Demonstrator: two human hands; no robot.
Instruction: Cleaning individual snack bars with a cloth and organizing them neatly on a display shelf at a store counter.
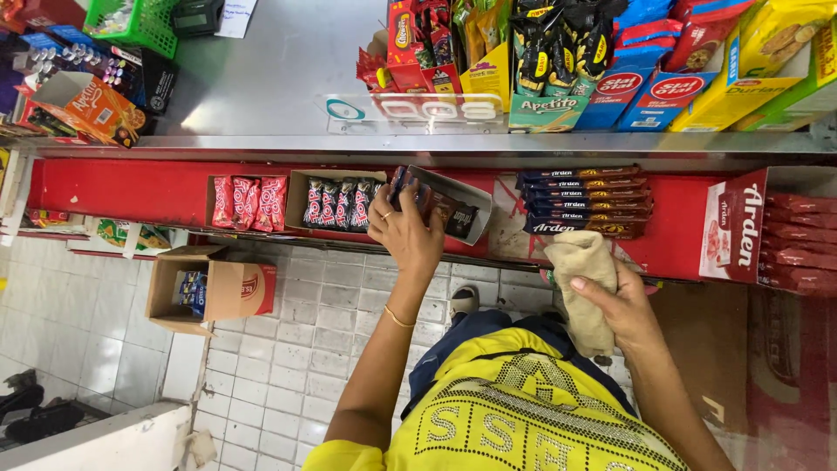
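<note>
Nearest the camera is the person's yellow studded shirt point(514, 410), cut off by the bottom edge of the view, with both forearms extending up from it toward a red shelf point(131, 187).

Left to right along the red shelf:
- Red snack packets point(248, 202) stand in a low tray near the shelf's left part.
- An open cardboard tray of dark wrapped bars point(336, 202) sits just beside them.
- The left hand point(405, 231) is closed over the near end of a tilted display box point(449, 205) of dark wrapped bars, thumb and fingers clamped on it. The hand hides the box's left end; the box rests at the shelf's front edge, near its middle.
- A stack of dark flat bar packs point(584, 201) lies right of the box.
- The right hand point(623, 305) is closed around a beige cloth point(584, 288), held in front of the shelf's front edge. The cloth's lower end hangs behind the hand.
- A red and white carton point(741, 227) stands at the shelf's right end, its contents cut off by the frame.

Below the shelf's left part, an open cardboard box point(209, 288) rests on the tiled floor point(288, 366); its contents are hard to make out. Above, a metal upper shelf point(279, 70) carries packaged goods, partly cropped
</note>
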